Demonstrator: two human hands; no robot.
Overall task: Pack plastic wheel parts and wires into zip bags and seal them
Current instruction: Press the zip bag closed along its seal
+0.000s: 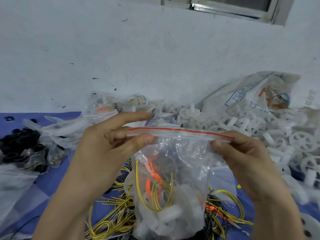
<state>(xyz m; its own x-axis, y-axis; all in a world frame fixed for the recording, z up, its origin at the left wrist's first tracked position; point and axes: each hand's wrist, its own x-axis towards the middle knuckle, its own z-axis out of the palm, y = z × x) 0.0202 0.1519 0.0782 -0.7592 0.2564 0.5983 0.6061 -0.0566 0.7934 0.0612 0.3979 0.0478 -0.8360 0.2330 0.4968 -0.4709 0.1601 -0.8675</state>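
Note:
A clear zip bag (180, 158) with a red line along its top hangs upright in mid-view. Inside it lie white plastic wheel parts (166, 217), yellow wires (155, 193) and orange pieces. My left hand (107, 148) pinches the left end of the zip strip between thumb and fingers, its index finger stretched out above. My right hand (247, 158) pinches the right end of the strip. The strip looks pressed flat between both hands.
Loose yellow and black wires (110, 220) lie on the blue cloth (52, 181) under the bag. A heap of white wheels (280, 135) and a big printed sack (256, 94) fill the right. Filled zip bags (110, 106) sit behind, black parts (19, 144) at left.

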